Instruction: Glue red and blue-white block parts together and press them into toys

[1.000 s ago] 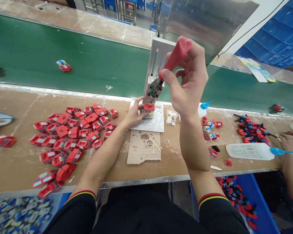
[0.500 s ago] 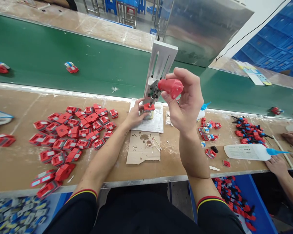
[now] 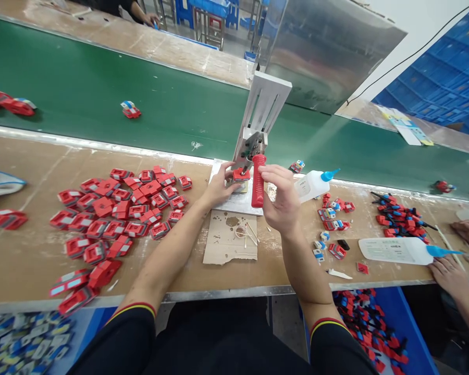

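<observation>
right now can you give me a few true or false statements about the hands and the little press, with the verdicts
1. The right hand grips the red lever handle of the small metal bench press. True.
2. The left hand rests in the pile of red plastic toy car parts. False: it holds the small red part under the press.
3. The red lever handle points straight up. False: it hangs down.
4. A white glue bottle with a blue nozzle lies just right of the press. True.
5. The green conveyor belt carries nothing. False: several small red toy pieces ride on it.
</observation>
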Available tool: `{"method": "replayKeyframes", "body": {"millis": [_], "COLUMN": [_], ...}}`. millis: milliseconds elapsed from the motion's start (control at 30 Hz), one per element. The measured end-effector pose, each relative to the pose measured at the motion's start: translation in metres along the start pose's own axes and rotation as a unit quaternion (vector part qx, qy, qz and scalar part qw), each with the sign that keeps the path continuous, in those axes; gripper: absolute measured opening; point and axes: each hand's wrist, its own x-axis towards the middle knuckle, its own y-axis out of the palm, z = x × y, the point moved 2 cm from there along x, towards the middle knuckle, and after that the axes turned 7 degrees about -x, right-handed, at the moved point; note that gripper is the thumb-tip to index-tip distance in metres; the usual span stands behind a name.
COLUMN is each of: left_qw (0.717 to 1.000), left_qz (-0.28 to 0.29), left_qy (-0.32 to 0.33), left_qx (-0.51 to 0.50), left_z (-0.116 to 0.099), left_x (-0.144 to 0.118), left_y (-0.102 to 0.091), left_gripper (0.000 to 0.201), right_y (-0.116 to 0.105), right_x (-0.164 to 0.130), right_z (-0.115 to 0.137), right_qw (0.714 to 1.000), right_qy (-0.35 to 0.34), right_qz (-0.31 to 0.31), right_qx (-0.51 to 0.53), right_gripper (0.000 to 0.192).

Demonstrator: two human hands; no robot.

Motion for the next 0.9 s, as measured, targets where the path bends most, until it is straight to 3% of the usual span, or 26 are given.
{"method": "replayKeyframes", "body": {"millis": [67,133,267,367,633,900], "left_qw": [1.000,0.999,0.999,0.999,0.999,0.996], "left_qz": [-0.021,-0.039,-0.012,-0.002,-0.015,-0.022], "left_qy": [0.014,0.024,0.016,0.004,-0.018,-0.022], "left_qx": [0.014,0.023,0.030,0.043,0.047,0.084], "left_z": [0.002,0.001,-0.007,-0.015,-0.021,-0.012], "left_x": [-0.001,-0.001,0.000,0.001,0.003,0.004], "left_y": [0.000,0.000,0.002,0.003,0.007,0.007], "left_gripper": [0.064,0.066,0.057,0.046,0.047,0.049], "right_y": [0.001,0.003,0.004,0.000,0.000,-0.001], "right_x": [-0.006,-0.008,0.003,0.015,0.018,0.016], "right_z": [-0.002,-0.003,0.008,0.019,0.024,0.023], "right_qw": [0.995,0.967,0.839,0.786,0.764,0.765], "right_qy": [0.085,0.210,0.395,0.446,0.456,0.462], "right_qz": [-0.004,0.012,0.108,0.131,0.118,0.122], "right_qx": [0.048,0.141,0.359,0.408,0.440,0.432], "right_gripper": [0.032,0.024,0.044,0.054,0.055,0.055]}}
